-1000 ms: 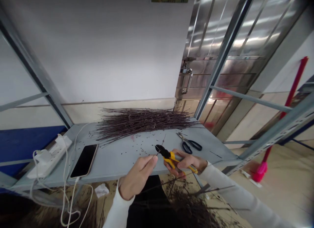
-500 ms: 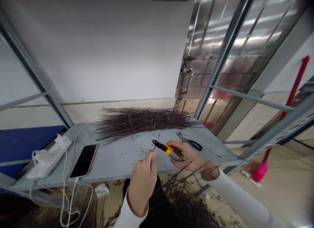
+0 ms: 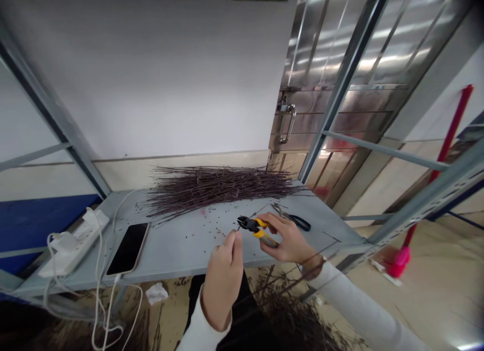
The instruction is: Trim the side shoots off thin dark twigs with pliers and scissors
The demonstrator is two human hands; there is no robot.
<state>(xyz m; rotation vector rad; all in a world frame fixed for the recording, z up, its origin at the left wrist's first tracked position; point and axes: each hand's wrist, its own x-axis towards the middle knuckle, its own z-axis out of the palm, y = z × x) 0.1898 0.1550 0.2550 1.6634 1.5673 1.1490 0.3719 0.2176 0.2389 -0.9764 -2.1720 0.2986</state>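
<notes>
In the head view my left hand pinches a thin dark twig between thumb and forefinger, its tip pointing up toward the pliers. My right hand grips yellow-and-black cutting pliers, their handles spread apart. The black jaws are at the twig, just above my left fingertips; whether they touch it I cannot tell. A large pile of dark twigs lies along the back of the grey shelf. Beside my right hand rest scissors or pliers with dark handles.
A phone and a white power strip with cables occupy the shelf's left end. Small dark scraps dot the surface. Cut branches pile up below the front edge. Metal posts frame the shelf.
The handles of the pliers have spread apart in my right hand. The twig piece that stuck up past the jaws now appears to lie on the shelf behind them.
</notes>
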